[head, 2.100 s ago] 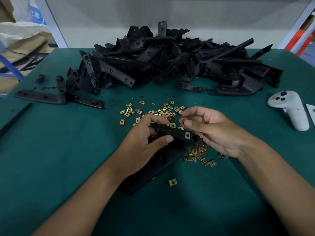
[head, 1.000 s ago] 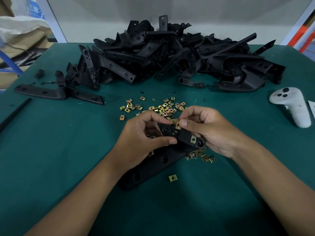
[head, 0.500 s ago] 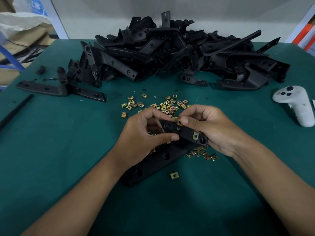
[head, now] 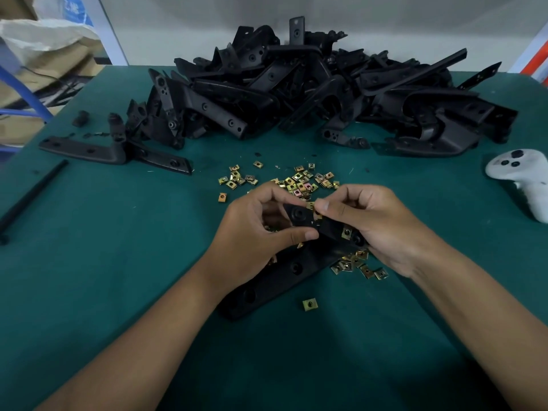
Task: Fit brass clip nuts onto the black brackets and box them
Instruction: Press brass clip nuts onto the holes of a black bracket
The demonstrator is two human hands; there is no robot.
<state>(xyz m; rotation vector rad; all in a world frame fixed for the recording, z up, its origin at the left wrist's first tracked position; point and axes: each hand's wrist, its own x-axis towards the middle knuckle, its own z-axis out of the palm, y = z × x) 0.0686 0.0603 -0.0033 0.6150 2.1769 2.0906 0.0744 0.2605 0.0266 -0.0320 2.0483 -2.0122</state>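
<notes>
My left hand (head: 252, 232) grips the upper arm of a black L-shaped bracket (head: 281, 277) whose long leg rests on the green table. My right hand (head: 376, 223) holds the bracket's right end, and its thumb and forefinger pinch a brass clip nut (head: 315, 209) against the bracket's top edge. Another brass clip nut (head: 346, 232) sits fitted on the bracket near my right palm. Loose brass clip nuts (head: 296, 180) lie scattered just beyond my hands, a few more (head: 355, 266) lie under my right hand, and a single one (head: 310, 304) lies nearer me.
A large heap of black brackets (head: 311, 84) fills the back of the green table (head: 89, 262). One bracket (head: 112, 149) lies apart at left, beside a thin black rod (head: 32, 194). A white controller (head: 525, 179) lies at the right edge. Bags and cardboard stand off the table's left.
My right hand left the fitted nut at the bracket's right end, picked up another nut and brought it to the bracket's top edge. The left hand kept its grip.
</notes>
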